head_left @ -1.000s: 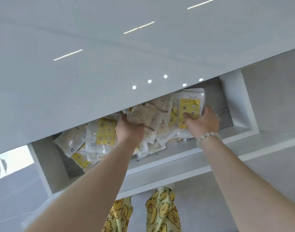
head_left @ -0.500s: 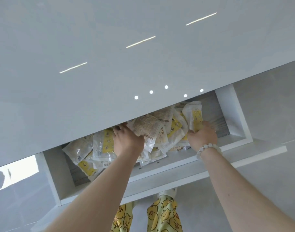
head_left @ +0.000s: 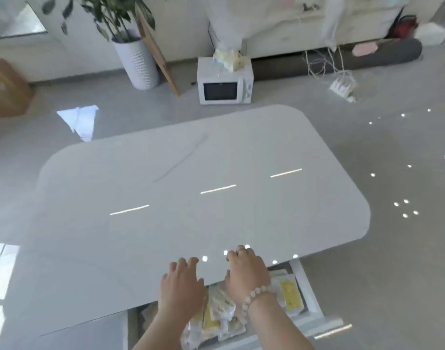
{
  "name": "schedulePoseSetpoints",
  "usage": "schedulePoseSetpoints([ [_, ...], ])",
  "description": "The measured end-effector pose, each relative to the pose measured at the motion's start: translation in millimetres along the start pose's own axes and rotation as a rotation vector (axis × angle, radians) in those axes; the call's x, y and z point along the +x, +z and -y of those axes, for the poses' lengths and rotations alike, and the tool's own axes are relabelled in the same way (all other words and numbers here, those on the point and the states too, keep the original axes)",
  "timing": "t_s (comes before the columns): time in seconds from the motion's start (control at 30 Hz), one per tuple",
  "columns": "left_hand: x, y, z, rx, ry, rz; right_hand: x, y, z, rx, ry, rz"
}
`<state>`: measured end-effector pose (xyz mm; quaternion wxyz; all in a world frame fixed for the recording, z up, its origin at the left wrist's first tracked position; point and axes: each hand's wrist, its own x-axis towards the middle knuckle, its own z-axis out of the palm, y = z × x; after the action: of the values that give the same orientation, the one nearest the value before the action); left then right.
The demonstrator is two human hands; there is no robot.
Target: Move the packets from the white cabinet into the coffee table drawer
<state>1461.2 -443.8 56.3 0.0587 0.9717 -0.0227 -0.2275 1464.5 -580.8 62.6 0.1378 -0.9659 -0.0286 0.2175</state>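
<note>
Over the left half of the open drawer [head_left: 311, 299], left hand [head_left: 181, 286] spread loose and flat on the near lip of the coffee table [head_left: 191, 198], gripping nothing. Heaped inside the drawer under both wrists, the packets [head_left: 218, 314], white with yellow labels; over the drawer's right half, right hand [head_left: 246, 271] with fingers bent onto the same lip, nothing seen in it, underside hidden. Likely trouble on closing: packets piled high at the drawer's middle catching under the table lip and crumpling or jamming the drawer, or fingers nipped if shoved shut carelessly.
</note>
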Motion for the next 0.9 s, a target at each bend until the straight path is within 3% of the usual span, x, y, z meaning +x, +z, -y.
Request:
schedulePoseSetpoints([
  [0.07,-12,-59,9,0.079,0.021,-0.090,-14,-49,26,-0.057,-0.065,-0.108],
  [0.2,-42,-150,33,0.093,-0.010,-0.446,-32,-130,76,-0.112,-0.200,-0.342],
  [0.3,-75,-193,46,-0.051,-0.126,-0.487,-44,-173,113,-0.148,-0.315,-0.453],
  [0.43,-116,-219,78,-0.067,-0.251,-0.623,-58,-200,167,-0.214,-0.466,-0.449],
  [0.53,-150,-220,109,-0.111,-0.370,-0.605,-73,-195,217,-0.241,-0.567,-0.424],
  [0.9,-308,-198,263,-0.159,-0.788,-0.668,-168,-110,425,-0.291,-0.991,-0.279],
])
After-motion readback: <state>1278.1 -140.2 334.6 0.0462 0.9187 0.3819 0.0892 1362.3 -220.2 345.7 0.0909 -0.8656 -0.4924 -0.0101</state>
